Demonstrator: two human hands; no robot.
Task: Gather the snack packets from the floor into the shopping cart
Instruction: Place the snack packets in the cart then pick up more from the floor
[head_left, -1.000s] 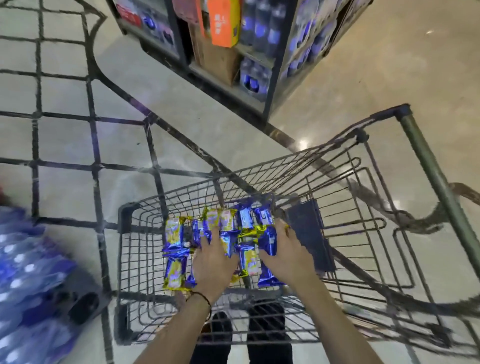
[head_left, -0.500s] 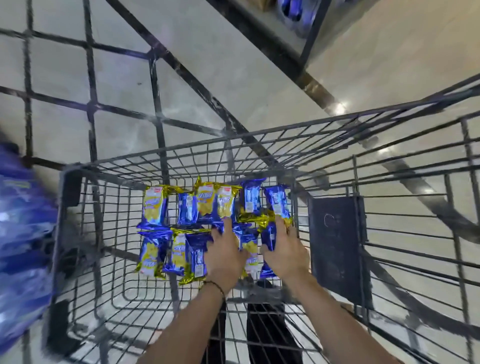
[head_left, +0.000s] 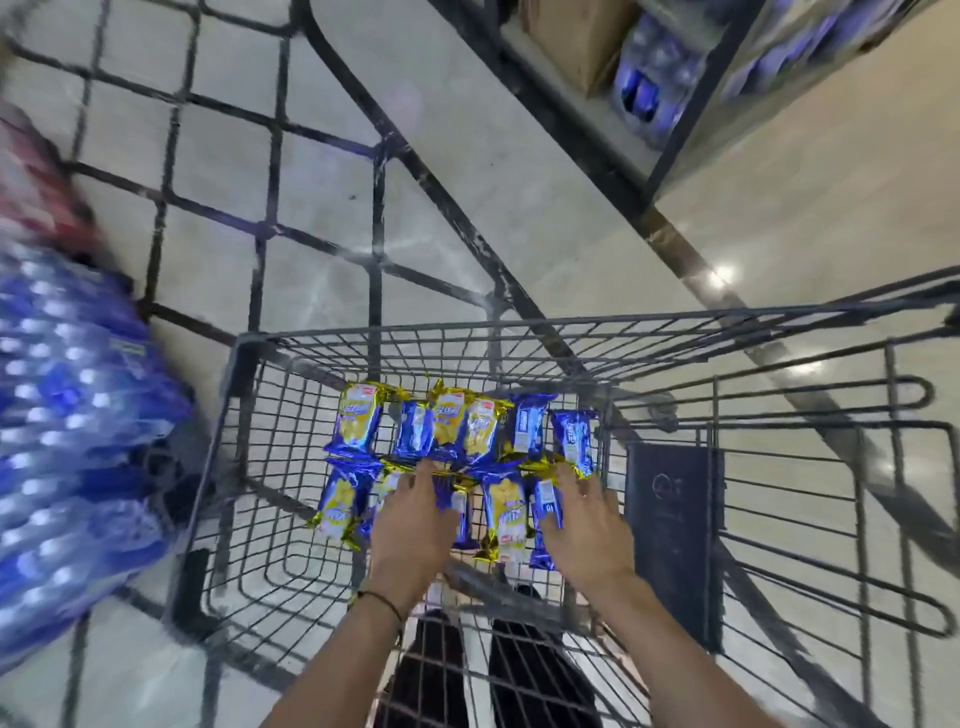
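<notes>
Our snack packets (head_left: 478, 426) have sunk deeper into the shopping cart (head_left: 234, 395) and now lie in two rows; our left hand (head_left: 415, 525) and right hand (head_left: 582, 525) rest on them, fingers (head_left: 422, 478) straight and released, so this load looks delivered

Near row of snack packets (head_left: 501, 514), toward the near wall of the shopping cart (head_left: 244, 395), partly covered by left grip (head_left: 410, 525) and right grip (head_left: 582, 530); undersides of fingers out of sight. Wrapper print too smeared to read. Cart cut off by right and bottom picture edges. Blue bundle (head_left: 67, 441) beside cart's left wall motion-blurred, contents not determinable. Shelf (head_left: 670, 156) cropped at top edge. Faint mark on dark panel (head_left: 670, 545) at cart's right side illegible. Forearms cropped at bottom edge.
</notes>
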